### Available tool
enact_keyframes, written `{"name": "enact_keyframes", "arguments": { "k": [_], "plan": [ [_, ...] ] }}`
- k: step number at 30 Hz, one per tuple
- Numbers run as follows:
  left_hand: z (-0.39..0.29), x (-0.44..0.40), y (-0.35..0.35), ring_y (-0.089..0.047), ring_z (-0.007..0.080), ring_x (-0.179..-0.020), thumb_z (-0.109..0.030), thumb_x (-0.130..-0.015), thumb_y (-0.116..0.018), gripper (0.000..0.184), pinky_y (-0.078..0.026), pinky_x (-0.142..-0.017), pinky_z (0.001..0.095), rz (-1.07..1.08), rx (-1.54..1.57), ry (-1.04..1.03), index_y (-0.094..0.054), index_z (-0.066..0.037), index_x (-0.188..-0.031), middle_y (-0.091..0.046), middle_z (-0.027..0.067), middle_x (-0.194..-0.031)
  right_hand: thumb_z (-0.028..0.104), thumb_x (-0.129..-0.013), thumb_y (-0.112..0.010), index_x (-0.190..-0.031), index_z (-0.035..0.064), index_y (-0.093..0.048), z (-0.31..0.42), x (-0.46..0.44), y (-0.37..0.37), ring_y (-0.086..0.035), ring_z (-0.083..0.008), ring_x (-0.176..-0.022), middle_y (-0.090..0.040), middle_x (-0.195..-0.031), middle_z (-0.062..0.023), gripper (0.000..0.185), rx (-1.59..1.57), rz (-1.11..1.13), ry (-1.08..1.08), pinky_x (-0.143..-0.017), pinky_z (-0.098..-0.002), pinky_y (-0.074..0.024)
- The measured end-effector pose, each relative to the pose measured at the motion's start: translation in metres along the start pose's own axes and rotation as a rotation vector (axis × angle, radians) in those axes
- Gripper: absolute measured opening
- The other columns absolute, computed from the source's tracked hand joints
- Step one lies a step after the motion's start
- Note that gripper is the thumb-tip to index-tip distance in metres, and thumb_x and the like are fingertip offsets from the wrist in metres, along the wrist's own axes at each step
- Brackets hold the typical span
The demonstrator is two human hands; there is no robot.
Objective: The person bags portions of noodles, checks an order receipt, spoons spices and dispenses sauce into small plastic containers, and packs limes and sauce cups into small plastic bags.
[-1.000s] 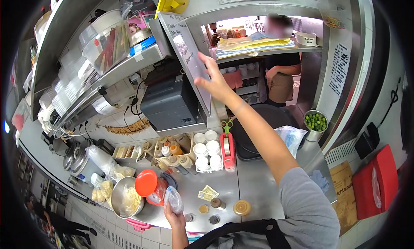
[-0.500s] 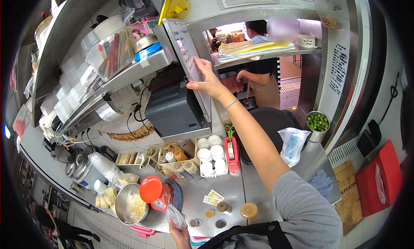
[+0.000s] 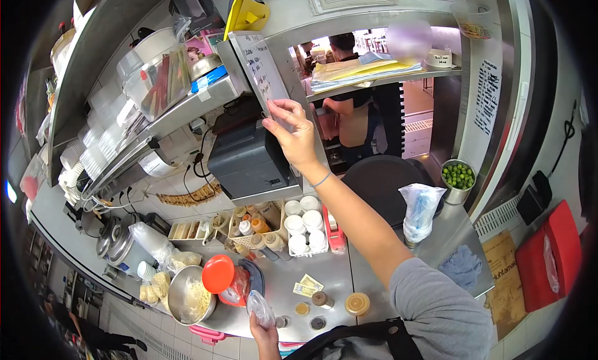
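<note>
My right hand (image 3: 294, 135) is raised at the lower edge of the whiteboard (image 3: 260, 64), which carries handwriting. Its thumb and fingers are apart, and I see nothing held between them; whether the fingertips touch the board is unclear. Just below stands a black boxy machine (image 3: 249, 163). Low at the counter's front edge, my left hand (image 3: 266, 336) is closed on a clear plastic bag (image 3: 260, 308); the bag's contents cannot be made out. Close by are a red lid (image 3: 218, 274), a steel bowl of pale shreds (image 3: 192, 294) and small sauce cups (image 3: 302, 308).
White lidded tubs (image 3: 305, 224), a basket of bottles (image 3: 255, 223) and a red tape dispenser (image 3: 334, 232) line the counter's back. On the right stand a bagged item (image 3: 420, 210), a tin of green limes (image 3: 458, 176) and a blue cloth (image 3: 461, 265). A co-worker (image 3: 352, 117) is beyond the pass-through.
My right hand has come down and back from the whiteboard's face. My left hand and the bag have shifted slightly right and up. The co-worker has moved left.
</note>
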State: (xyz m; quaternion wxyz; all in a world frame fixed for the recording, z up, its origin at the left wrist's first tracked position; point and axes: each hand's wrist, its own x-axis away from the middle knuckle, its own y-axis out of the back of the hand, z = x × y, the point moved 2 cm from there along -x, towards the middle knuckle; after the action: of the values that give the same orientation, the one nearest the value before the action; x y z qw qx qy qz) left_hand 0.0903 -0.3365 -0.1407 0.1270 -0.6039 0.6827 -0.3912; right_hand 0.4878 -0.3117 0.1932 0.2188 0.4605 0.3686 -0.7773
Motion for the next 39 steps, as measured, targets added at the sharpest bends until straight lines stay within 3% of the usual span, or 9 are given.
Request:
{"name": "enact_keyframes", "arguments": {
  "k": [13, 16, 19, 22, 27, 29, 34, 38, 39],
  "plan": [
    [0.002, 0.009, 0.005, -0.061, 0.0251, -0.093, -0.029, -0.090, -0.050, 0.040, -0.051, -0.076, 0.0364, 0.007, -0.023, -0.021, -0.050, -0.005, -0.121, -0.061, 0.0100, -0.109, 0.010, -0.072, -0.076, -0.113, 0.0074, -0.063, 0.000, -0.006, 0.000, -0.047, -0.0144, -0.101, -0.050, -0.106, -0.0040, 0.043, -0.145, 0.037, -0.069, -0.091, -0.0272, -0.0381],
    [-0.001, 0.009, 0.013, -0.057, 0.0254, -0.101, -0.030, -0.090, -0.051, 0.041, -0.047, -0.084, 0.0392, 0.030, -0.040, -0.038, -0.048, -0.005, -0.123, -0.058, 0.0104, -0.116, 0.009, -0.073, -0.076, -0.111, 0.0030, -0.062, -0.001, -0.008, 0.002, -0.048, -0.0116, -0.098, -0.052, -0.103, -0.0025, 0.041, -0.277, -0.066, -0.294, -0.090, -0.0260, -0.0384],
    [-0.003, 0.009, 0.021, -0.057, 0.0252, -0.101, -0.030, -0.090, -0.051, 0.042, -0.047, -0.084, 0.0388, 0.033, -0.026, -0.021, -0.048, -0.005, -0.124, -0.057, 0.0103, -0.116, 0.001, -0.079, -0.068, -0.117, 0.0022, -0.054, 0.015, -0.010, 0.013, -0.048, -0.0098, -0.101, -0.050, -0.106, -0.0028, 0.040, -0.167, 0.135, -0.223, -0.087, -0.0212, -0.0390],
    [-0.004, 0.016, 0.017, -0.056, 0.0244, -0.103, -0.032, -0.091, -0.050, 0.043, -0.047, -0.085, 0.0378, 0.067, -0.036, -0.073, -0.047, -0.006, -0.125, -0.056, 0.0098, -0.118, 0.011, -0.091, -0.052, -0.125, 0.0023, -0.047, 0.036, 0.002, 0.037, -0.052, -0.0151, -0.102, -0.055, -0.112, -0.0096, 0.035, -0.840, 0.066, -0.477, -0.090, -0.0306, -0.0424],
    [-0.017, 0.025, 0.036, -0.056, 0.0226, -0.104, -0.039, -0.092, -0.047, 0.047, -0.047, -0.082, 0.0342, 0.011, 0.063, -0.210, -0.045, -0.008, -0.127, -0.056, 0.0080, -0.119, 0.025, -0.092, -0.052, -0.127, -0.0112, -0.038, 0.120, 0.051, 0.136, -0.063, -0.0204, -0.079, -0.063, -0.097, -0.0190, 0.052, -0.485, 0.215, -0.254, -0.078, -0.0300, -0.0498],
    [-0.021, 0.027, 0.050, -0.054, 0.0226, -0.107, -0.043, -0.093, -0.043, 0.051, -0.045, -0.085, 0.0347, 0.032, 0.025, -0.290, -0.042, -0.009, -0.130, -0.055, 0.0073, -0.120, 0.008, -0.085, -0.060, -0.127, -0.0108, -0.040, 0.168, 0.069, 0.190, -0.062, -0.0177, -0.075, -0.062, -0.096, -0.0166, 0.050, 0.161, 0.097, -0.163, -0.077, -0.0301, -0.0491],
    [-0.018, 0.020, 0.066, -0.051, 0.0241, -0.114, -0.041, -0.094, -0.039, 0.052, -0.043, -0.093, 0.0373, -0.031, 0.063, -0.288, -0.038, -0.007, -0.134, -0.050, 0.0100, -0.127, 0.003, -0.076, -0.063, -0.144, 0.0042, -0.016, 0.219, 0.156, 0.338, -0.033, -0.0385, -0.128, -0.028, -0.142, -0.0238, 0.083, 1.391, -0.229, -0.200, -0.103, -0.0435, -0.0310],
    [-0.004, -0.006, 0.044, -0.050, 0.0250, -0.115, -0.039, -0.094, -0.040, 0.050, -0.042, -0.095, 0.0381, 0.026, 0.054, -0.138, -0.039, -0.008, -0.133, -0.050, 0.0095, -0.127, 0.023, -0.078, -0.065, -0.142, -0.0019, -0.018, 0.206, 0.331, 0.461, -0.027, -0.0450, -0.129, -0.027, -0.138, -0.0324, 0.084, 2.027, -0.098, -0.699, -0.107, -0.0483, -0.0232],
    [-0.001, -0.004, 0.024, -0.051, 0.0248, -0.114, -0.038, -0.094, -0.041, 0.048, -0.042, -0.094, 0.0379, 0.079, 0.043, -0.134, -0.041, -0.008, -0.132, -0.052, 0.0094, -0.125, 0.027, -0.082, -0.060, -0.140, -0.0026, -0.025, 0.214, 0.346, 0.435, -0.029, -0.0411, -0.129, -0.031, -0.140, -0.0261, 0.074, 2.123, 0.098, -1.130, -0.106, -0.0487, -0.0247]
  ]
}}
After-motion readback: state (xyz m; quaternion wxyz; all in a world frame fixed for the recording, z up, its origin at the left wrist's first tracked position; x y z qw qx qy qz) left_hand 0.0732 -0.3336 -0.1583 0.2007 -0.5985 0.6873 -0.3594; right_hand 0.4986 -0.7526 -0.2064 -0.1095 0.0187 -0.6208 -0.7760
